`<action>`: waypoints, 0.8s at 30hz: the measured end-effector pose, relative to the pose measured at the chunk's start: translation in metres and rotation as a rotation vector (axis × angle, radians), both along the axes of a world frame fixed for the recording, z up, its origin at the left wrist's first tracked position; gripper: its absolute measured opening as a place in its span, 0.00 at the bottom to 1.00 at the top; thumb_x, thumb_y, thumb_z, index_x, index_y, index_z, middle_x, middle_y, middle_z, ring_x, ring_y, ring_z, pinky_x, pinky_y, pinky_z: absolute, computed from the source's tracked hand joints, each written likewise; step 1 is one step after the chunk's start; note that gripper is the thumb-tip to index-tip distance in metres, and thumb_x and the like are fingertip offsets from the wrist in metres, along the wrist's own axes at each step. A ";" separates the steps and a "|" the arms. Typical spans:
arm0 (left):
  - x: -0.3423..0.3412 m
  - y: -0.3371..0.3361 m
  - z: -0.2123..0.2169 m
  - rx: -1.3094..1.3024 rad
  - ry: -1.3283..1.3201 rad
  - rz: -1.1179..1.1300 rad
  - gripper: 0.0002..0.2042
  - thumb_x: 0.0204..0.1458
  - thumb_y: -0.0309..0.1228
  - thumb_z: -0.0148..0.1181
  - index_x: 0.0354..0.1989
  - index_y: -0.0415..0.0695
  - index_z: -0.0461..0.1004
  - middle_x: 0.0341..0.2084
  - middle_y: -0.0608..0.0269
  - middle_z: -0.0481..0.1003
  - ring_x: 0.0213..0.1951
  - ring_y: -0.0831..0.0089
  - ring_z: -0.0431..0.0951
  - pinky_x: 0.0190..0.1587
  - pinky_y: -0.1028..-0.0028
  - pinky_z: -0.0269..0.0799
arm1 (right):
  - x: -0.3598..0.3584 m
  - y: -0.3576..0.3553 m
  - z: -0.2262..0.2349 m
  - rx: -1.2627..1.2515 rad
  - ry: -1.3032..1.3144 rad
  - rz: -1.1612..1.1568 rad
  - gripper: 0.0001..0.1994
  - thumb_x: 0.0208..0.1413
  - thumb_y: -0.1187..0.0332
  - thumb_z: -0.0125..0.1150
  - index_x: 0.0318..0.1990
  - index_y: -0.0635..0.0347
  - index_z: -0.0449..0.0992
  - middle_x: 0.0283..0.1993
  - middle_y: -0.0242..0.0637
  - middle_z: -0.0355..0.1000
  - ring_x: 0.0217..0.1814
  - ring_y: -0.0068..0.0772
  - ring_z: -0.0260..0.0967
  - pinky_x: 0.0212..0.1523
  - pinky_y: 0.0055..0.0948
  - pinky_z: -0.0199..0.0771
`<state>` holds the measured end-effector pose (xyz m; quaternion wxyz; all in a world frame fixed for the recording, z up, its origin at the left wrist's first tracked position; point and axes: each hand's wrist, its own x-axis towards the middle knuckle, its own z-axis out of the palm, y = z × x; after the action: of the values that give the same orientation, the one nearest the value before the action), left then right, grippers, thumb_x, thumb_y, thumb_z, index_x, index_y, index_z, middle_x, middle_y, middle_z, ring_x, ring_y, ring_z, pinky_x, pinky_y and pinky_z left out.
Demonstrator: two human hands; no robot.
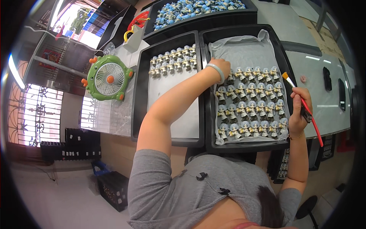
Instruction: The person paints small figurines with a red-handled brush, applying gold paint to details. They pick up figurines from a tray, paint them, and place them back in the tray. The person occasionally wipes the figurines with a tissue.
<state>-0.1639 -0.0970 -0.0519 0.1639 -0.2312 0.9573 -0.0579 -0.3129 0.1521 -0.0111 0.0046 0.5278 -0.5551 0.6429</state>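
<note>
My left hand point(221, 68), with a pale bangle at the wrist, reaches into the right black tray point(207, 126). Its fingers are curled down at the left end of the farthest row of figurines; whatever they hold is hidden. Small painted figurines point(250, 90) with pale blue-grey hair stand there in several rows on a white liner point(244, 49). To the right of that tray, my right hand point(300, 108) is closed round a paintbrush point(313, 128) with a red handle and yellowish bristles pointing away from me. Something dark shows beside its fingers, too unclear to name.
Left of it, another black tray point(142, 95) holds two rows of similar figurines point(173, 61) on white paper. Beyond stands a bin point(202, 19) of blue pieces point(190, 11). A green fan point(109, 78) is at the left; a black object point(327, 78) lies on the right tabletop.
</note>
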 end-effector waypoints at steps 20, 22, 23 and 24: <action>0.146 0.077 0.072 1.880 1.176 0.569 0.23 0.52 0.33 0.47 0.57 0.46 0.53 0.51 0.56 0.60 0.37 0.68 0.71 0.41 0.70 0.69 | 0.054 -0.036 0.057 0.173 -0.383 0.401 0.10 0.57 0.68 0.43 0.37 0.63 0.69 0.25 0.27 0.63 0.23 0.10 0.50 0.28 0.12 0.53; 0.150 0.080 0.067 2.053 1.214 0.558 0.31 0.46 0.34 0.53 0.60 0.46 0.49 0.54 0.52 0.56 0.37 0.67 0.70 0.40 0.70 0.67 | 0.072 -0.052 0.065 0.198 -0.410 0.520 0.10 0.57 0.66 0.43 0.36 0.63 0.69 0.25 0.27 0.63 0.23 0.10 0.51 0.23 0.12 0.48; 0.150 0.081 0.063 1.962 1.197 0.443 0.32 0.44 0.34 0.55 0.60 0.46 0.49 0.54 0.52 0.56 0.38 0.68 0.70 0.40 0.71 0.66 | 0.078 -0.058 0.064 0.206 -0.420 0.542 0.10 0.57 0.66 0.44 0.36 0.63 0.69 0.25 0.28 0.64 0.23 0.10 0.52 0.23 0.12 0.49; 0.151 0.082 0.060 1.868 1.179 0.333 0.34 0.43 0.33 0.56 0.60 0.46 0.48 0.54 0.53 0.55 0.38 0.68 0.70 0.40 0.71 0.66 | 0.084 -0.064 0.060 0.214 -0.430 0.565 0.11 0.57 0.66 0.44 0.36 0.63 0.69 0.26 0.28 0.64 0.23 0.10 0.52 0.24 0.12 0.49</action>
<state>-0.0133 -0.0154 0.0077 -0.2009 -0.1337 0.5101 0.8255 -0.2289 0.0881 0.0489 -0.3451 0.5104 -0.4399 0.6534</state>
